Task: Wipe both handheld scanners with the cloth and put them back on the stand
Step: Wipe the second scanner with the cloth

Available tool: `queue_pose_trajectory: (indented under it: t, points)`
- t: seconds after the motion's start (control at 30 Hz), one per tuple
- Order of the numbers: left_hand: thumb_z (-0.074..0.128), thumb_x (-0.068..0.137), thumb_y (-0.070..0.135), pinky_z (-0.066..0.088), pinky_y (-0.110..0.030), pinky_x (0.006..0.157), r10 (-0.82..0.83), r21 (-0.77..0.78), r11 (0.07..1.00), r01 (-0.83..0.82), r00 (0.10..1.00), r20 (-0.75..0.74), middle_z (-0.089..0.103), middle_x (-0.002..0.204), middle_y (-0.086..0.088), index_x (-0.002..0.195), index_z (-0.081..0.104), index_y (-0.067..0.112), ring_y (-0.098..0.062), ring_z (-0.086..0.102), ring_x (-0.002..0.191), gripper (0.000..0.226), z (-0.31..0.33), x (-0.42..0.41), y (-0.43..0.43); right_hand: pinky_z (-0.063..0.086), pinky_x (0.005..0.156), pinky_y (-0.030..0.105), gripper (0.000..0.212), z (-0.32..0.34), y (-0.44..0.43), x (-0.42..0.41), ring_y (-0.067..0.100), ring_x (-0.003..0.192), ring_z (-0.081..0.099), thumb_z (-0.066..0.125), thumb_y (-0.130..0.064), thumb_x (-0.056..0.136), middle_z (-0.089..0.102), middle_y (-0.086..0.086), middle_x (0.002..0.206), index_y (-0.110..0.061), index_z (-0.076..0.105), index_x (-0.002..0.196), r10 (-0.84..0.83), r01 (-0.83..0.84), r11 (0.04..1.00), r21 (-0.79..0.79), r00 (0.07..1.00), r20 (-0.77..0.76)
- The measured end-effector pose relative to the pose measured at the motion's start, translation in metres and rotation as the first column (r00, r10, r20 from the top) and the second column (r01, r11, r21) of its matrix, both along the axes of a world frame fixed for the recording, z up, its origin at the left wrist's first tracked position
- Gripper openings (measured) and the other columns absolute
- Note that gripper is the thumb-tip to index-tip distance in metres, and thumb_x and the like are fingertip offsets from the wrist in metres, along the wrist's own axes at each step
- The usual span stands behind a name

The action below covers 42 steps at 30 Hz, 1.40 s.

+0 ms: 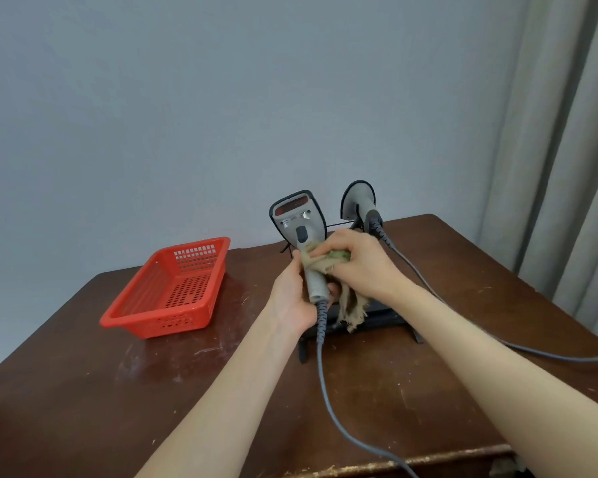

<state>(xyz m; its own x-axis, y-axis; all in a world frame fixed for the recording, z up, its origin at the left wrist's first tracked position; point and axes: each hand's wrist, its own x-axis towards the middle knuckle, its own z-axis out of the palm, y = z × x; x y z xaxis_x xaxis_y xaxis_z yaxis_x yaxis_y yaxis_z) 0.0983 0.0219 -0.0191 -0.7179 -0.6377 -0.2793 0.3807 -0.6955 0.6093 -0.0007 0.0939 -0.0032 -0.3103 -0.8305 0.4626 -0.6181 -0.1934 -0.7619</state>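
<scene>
While left hand (296,298) grips scanner (299,225) — red basket (168,288) sits apart.

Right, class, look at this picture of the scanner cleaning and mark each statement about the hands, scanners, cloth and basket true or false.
1. The left hand grips the handle of the held scanner. True.
2. The cloth lies in the red basket. False: the right hand presses it on the scanner handle.
3. The second scanner sits on the stand. True.
4. The basket holds a scanner. False: nothing shows inside.
</scene>
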Motion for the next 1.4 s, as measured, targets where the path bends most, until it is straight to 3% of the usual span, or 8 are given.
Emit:
queue_pose_trajectory:
  t: [0.1,0.23,0.4,0.57,0.77,0.93,1.1,1.4]
  points:
    - [0.04,0.097,0.048,0.058,-0.035,0.071,-0.013,-0.007,1.0,0.013,1.0,0.027,0.069,0.073,-0.015,0.092,0.061,0.007,-0.025,0.068,0.073,0.046,-0.002,0.006,-0.003,0.05,0.08,0.031,0.019,-0.005,0.01,0.01,0.012,0.082,0.06,0.07,-0.01,0.077,0.061,-0.005,0.086,-0.027,0.076,0.081,0.133,-0.126,0.989,0.078,0.987,-0.09]
    - [0.04,0.097,0.05,0.056,-0.031,0.052,-0.022,0.008,1.0,0.021,0.998,0.056,0.071,0.069,-0.013,0.093,0.062,0.008,-0.025,0.07,0.056,0.047,-0.004,0.007,0.004,0.05,0.081,0.041,0.019,-0.003,0.001,0.003,0.014,0.08,0.06,0.069,-0.012,0.076,0.061,-0.009,0.081,-0.03,0.076,0.08,0.054,-0.049,0.998,0.049,0.993,-0.108]
    - [0.047,0.094,0.05,0.053,-0.043,0.083,0.009,0.038,0.999,-0.008,1.0,-0.02,0.07,0.078,-0.014,0.089,0.064,0.006,-0.028,0.07,0.072,0.047,-0.006,0.003,-0.006,0.05,0.083,0.037,0.018,-0.005,-0.002,0.007,0.012,0.085,0.06,0.071,-0.017,0.078,0.062,-0.009,0.085,-0.034,0.075,0.083,0.003,-0.002,0.999,0.038,1.0,-0.03]
    - [0.037,0.094,0.058,0.056,-0.028,0.05,0.025,-0.054,0.998,-0.017,0.989,0.147,0.067,0.089,-0.011,0.1,0.062,0.01,-0.024,0.071,0.061,0.054,-0.011,0.005,-0.01,0.052,0.073,0.03,0.007,-0.005,0.015,0.015,0.013,0.071,0.063,0.074,-0.02,0.072,0.067,-0.002,0.079,-0.025,0.076,0.076,0.171,-0.179,0.971,0.158,0.983,0.066]
    - [0.034,0.092,0.063,0.035,-0.02,0.044,0.071,0.008,0.997,-0.071,0.996,0.06,0.047,0.062,0.0,0.11,0.062,0.011,-0.011,0.043,0.049,0.062,-0.006,0.004,-0.019,0.049,0.072,0.032,0.017,0.001,0.012,-0.011,0.017,0.079,0.062,0.061,-0.016,0.077,0.07,0.0,0.079,-0.03,0.067,0.071,-0.229,0.228,0.968,0.101,0.973,-0.005]
    - [0.039,0.091,0.062,0.045,-0.028,0.058,0.002,-0.014,1.0,-0.001,0.998,0.069,0.058,0.064,-0.007,0.099,0.062,0.005,-0.017,0.052,0.061,0.062,-0.003,0.005,-0.006,0.044,0.085,0.027,0.028,0.011,-0.011,-0.004,0.014,0.094,0.056,0.062,-0.009,0.084,0.062,0.0,0.099,-0.021,0.071,0.107,-0.162,0.161,0.986,-0.042,0.987,-0.006]
    - [0.037,0.095,0.056,0.047,-0.032,0.074,0.038,-0.05,0.998,-0.037,0.999,0.032,0.072,0.07,-0.014,0.096,0.062,0.009,-0.024,0.069,0.065,0.054,0.001,0.008,-0.004,0.045,0.076,0.025,0.028,0.002,-0.006,0.013,0.011,0.084,0.057,0.062,-0.004,0.078,0.06,-0.011,0.086,-0.027,0.075,0.085,0.046,-0.046,0.999,0.027,0.999,-0.005]
    - [0.039,0.091,0.062,0.047,-0.024,0.043,0.023,-0.066,0.998,-0.016,0.993,0.112,0.062,0.061,-0.01,0.094,0.06,0.007,-0.019,0.058,0.05,0.059,0.001,0.006,-0.003,0.044,0.076,0.014,0.023,0.008,-0.006,0.002,0.004,0.086,0.058,0.061,-0.005,0.083,0.064,-0.01,0.091,-0.025,0.07,0.089,-0.061,0.068,0.996,-0.052,0.99,0.131]
